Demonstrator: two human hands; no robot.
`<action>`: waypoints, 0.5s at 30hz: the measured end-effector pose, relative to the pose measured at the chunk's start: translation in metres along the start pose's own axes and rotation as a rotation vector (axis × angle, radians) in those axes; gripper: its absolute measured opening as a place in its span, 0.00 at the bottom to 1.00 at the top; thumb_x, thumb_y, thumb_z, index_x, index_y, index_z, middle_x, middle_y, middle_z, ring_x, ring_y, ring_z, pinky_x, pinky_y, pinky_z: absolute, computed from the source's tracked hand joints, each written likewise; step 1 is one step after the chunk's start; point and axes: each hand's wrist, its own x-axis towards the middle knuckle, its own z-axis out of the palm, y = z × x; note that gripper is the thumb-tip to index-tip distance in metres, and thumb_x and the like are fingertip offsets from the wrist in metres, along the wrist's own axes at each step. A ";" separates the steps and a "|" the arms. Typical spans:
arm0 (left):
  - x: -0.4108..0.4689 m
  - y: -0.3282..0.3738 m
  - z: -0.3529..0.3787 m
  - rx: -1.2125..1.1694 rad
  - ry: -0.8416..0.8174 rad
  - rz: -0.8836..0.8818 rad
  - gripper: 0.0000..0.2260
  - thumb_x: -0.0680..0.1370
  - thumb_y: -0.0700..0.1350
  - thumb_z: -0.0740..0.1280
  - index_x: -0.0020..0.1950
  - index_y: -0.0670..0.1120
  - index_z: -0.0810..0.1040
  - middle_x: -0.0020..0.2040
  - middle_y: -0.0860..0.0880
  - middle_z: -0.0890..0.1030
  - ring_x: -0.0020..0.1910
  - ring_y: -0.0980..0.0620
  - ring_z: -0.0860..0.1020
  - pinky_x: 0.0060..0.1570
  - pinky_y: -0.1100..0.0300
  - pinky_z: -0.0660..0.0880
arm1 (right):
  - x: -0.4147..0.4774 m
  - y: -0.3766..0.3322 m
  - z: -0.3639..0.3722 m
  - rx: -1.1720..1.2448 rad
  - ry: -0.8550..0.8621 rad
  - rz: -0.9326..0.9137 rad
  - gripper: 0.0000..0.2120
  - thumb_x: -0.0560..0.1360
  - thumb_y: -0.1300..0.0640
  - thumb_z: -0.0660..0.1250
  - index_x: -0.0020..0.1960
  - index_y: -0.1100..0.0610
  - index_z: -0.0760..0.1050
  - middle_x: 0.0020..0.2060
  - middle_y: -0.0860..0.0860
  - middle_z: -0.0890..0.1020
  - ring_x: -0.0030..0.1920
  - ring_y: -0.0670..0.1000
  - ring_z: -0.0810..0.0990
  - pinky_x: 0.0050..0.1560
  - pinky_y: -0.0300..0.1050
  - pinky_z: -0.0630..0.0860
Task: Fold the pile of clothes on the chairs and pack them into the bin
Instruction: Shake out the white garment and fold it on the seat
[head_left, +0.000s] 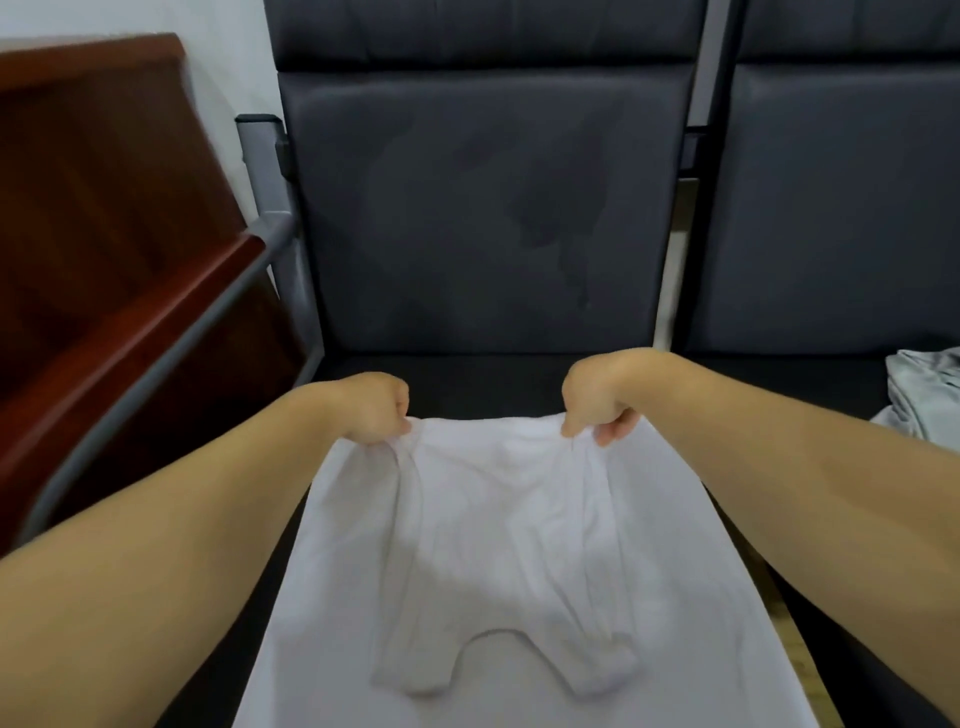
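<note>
A white shirt (498, 551) lies spread lengthwise on the dark seat of the chair (483, 218) in front of me, its sleeves folded in over the middle. My left hand (376, 408) pinches the shirt's far edge on the left. My right hand (597, 405) pinches the same edge on the right, thumb and fingers curled round the cloth. A crumpled grey garment (922, 397) lies on the neighbouring seat at the right edge. No bin is in view.
A second dark chair (841, 208) stands to the right, joined by a grey metal frame. A grey metal armrest (171, 353) runs along the left side. A red-brown wooden piece of furniture (98, 223) stands at the left against the white wall.
</note>
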 end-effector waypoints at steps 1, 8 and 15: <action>0.001 -0.002 0.000 -0.019 0.085 0.001 0.04 0.82 0.48 0.67 0.50 0.49 0.77 0.48 0.47 0.80 0.45 0.49 0.79 0.45 0.56 0.76 | -0.001 0.000 -0.002 -0.034 0.052 -0.015 0.13 0.80 0.51 0.67 0.54 0.61 0.80 0.40 0.54 0.86 0.35 0.52 0.83 0.39 0.44 0.83; -0.034 0.000 -0.001 -0.129 0.614 -0.041 0.07 0.84 0.49 0.64 0.47 0.50 0.71 0.46 0.47 0.76 0.40 0.48 0.76 0.42 0.52 0.78 | -0.034 0.008 -0.001 0.010 0.507 -0.108 0.11 0.83 0.48 0.61 0.50 0.55 0.70 0.45 0.51 0.76 0.45 0.53 0.76 0.43 0.48 0.73; -0.122 0.011 0.038 -0.208 0.847 -0.012 0.07 0.84 0.49 0.65 0.51 0.47 0.75 0.50 0.48 0.74 0.49 0.47 0.74 0.48 0.49 0.76 | -0.107 0.015 0.057 0.040 0.792 -0.100 0.11 0.83 0.48 0.61 0.52 0.55 0.71 0.48 0.53 0.74 0.49 0.55 0.74 0.47 0.52 0.78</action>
